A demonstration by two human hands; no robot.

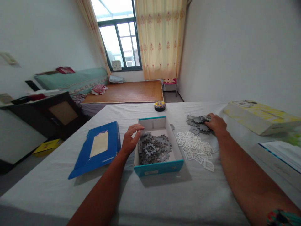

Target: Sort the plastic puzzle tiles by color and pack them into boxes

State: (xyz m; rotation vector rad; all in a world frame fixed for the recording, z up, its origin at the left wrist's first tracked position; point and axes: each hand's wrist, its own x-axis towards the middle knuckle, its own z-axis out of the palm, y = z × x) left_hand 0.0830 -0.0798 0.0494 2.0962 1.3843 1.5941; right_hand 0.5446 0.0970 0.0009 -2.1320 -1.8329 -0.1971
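A teal-edged cardboard box (158, 168) with a pale inside stands before me. Many grey interlocking plastic pieces (155, 147) with notched edges lie inside it. My left hand (131, 138) is at the box's left wall, its curled fingers and thumb gripping the rim. To the right of the box, my right hand (215, 124) is closed on the edge of a grey notched piece (207, 118) at a small pile of grey pieces (196, 121). The right fingertips are partly hidden. Loose white plastic frames (195, 147) are spread between the box and my right forearm.
A blue box lid (101, 146) lies on the left of the white-covered table (164, 201). Farther back is a round yellow-and-black tin (160, 106). A yellow-and-white carton (256, 121) and a white box (279, 160) are along the right side.
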